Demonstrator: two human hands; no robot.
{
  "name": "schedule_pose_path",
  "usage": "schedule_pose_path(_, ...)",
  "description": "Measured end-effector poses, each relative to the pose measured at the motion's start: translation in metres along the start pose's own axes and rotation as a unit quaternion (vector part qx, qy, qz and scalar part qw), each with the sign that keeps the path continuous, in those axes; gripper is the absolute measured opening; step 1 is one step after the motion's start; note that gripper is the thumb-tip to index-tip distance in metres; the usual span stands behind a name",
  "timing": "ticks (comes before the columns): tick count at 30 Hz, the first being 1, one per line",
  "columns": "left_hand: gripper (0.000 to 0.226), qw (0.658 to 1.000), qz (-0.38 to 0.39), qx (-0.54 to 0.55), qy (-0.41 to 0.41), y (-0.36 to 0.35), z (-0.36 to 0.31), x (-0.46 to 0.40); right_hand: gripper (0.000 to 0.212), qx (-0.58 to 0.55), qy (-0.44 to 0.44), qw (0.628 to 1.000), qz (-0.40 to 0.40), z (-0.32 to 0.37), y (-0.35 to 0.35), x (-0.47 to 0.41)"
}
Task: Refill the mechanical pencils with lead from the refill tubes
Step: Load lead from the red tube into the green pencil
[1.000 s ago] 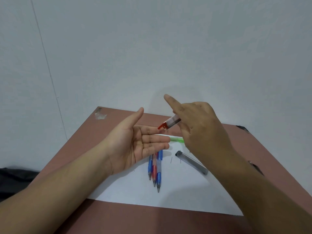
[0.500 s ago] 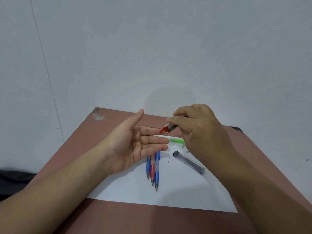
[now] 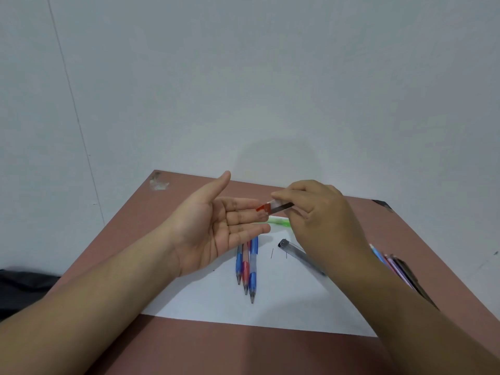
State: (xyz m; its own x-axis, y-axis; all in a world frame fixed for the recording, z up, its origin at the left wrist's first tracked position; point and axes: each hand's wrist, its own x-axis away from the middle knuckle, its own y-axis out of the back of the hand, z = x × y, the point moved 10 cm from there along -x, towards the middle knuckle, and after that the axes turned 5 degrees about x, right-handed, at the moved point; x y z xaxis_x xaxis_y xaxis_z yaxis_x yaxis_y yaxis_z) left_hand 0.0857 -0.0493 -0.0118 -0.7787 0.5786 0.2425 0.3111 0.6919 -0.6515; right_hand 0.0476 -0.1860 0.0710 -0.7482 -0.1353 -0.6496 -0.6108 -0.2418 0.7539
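My right hand (image 3: 322, 212) pinches a clear lead refill tube with a red cap (image 3: 273, 207), tilted with the red end down toward my left palm. My left hand (image 3: 213, 226) is held flat, palm up, fingers straight, just under the red end. Three mechanical pencils (image 3: 247, 266), two blue and one red, lie side by side on a white paper sheet (image 3: 284, 301) below my left fingers. A second, grey refill tube (image 3: 297, 254) lies on the sheet to their right. Two short lead pieces (image 3: 272, 253) lie between them. A green pencil (image 3: 280, 221) is partly hidden behind my hands.
The sheet lies on a reddish-brown table (image 3: 189, 347) against a pale wall. Several more pencils (image 3: 397, 269) lie at the right, partly behind my right forearm. A dark object (image 3: 24, 288) sits off the table's left edge.
My right index finger, raised a second ago, has come down onto the tube, which has tilted flatter. Both hands stay in about the same place over the pencils.
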Motion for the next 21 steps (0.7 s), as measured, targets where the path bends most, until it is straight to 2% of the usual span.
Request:
schedule_pose_path(4, 0.075, 1.000, 0.001, 0.005, -0.003, 0.001, -0.002, 0.000, 0.032, -0.044, -0.087, 0.994, 0.037, -0.012, -0.012, 0.008)
schedule_pose_path(10, 0.071, 0.999, -0.013, -0.035, -0.015, 0.007, -0.004, -0.004, 0.032, -0.104, -0.185, 0.975, 0.063, -0.022, -0.021, 0.017)
schedule_pose_path(14, 0.056, 0.986, -0.066, -0.131, -0.076, 0.017, -0.016, -0.005, 0.032, -0.138, -0.206, 0.966, 0.068, -0.027, -0.021, 0.019)
schedule_pose_path(16, 0.039, 0.944, -0.108, -0.275, -0.145, 0.023, -0.032, -0.001, 0.033, -0.150, -0.218, 0.961, 0.076, -0.030, -0.023, 0.021)
schedule_pose_path(18, 0.024, 0.864, -0.136, -0.440, -0.202, 0.020, -0.045, 0.006, 0.034, -0.163, -0.231, 0.957, 0.074, -0.034, -0.023, 0.023)
schedule_pose_path(19, 0.020, 0.829, -0.140, -0.496, -0.218, 0.017, -0.049, 0.009, 0.034, -0.167, -0.235, 0.955, 0.071, -0.036, -0.023, 0.024)
schedule_pose_path(21, 0.013, 0.783, -0.140, -0.557, -0.238, 0.011, -0.052, 0.013, 0.035, -0.170, -0.240, 0.953, 0.066, -0.038, -0.024, 0.025)
